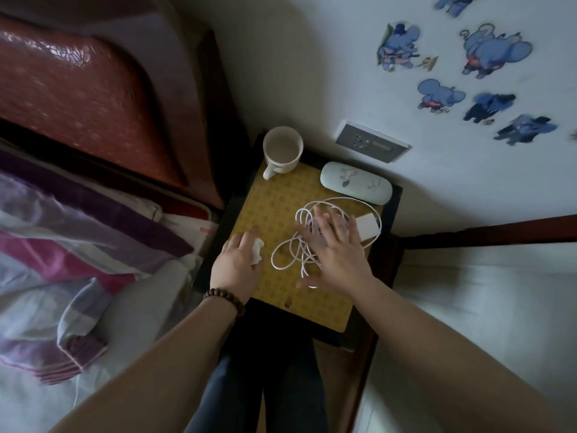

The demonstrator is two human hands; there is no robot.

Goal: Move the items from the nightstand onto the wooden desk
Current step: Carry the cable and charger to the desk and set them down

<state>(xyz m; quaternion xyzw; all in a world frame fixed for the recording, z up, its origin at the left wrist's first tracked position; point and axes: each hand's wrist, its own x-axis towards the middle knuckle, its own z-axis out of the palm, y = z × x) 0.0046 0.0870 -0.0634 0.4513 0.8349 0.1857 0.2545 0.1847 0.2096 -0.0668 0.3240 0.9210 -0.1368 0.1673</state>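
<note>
Wedged between bed point(78, 214) and wall, the dark nightstand point(394, 214) wears a yellow patterned mat.
Along its back edge stand a white mug point(282, 151) and a pale oval case point(356, 182); bare mat shows at the front. Right hand point(337, 254), fingers spread open, hovers over the looped white cable point(290, 254) and charger point(368, 225). Left hand point(235, 267) is curled round a small white crumpled thing point(257, 251).

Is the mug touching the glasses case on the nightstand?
Apart. The head view shows bare yellow mat between the mug and the glasses case.
</note>
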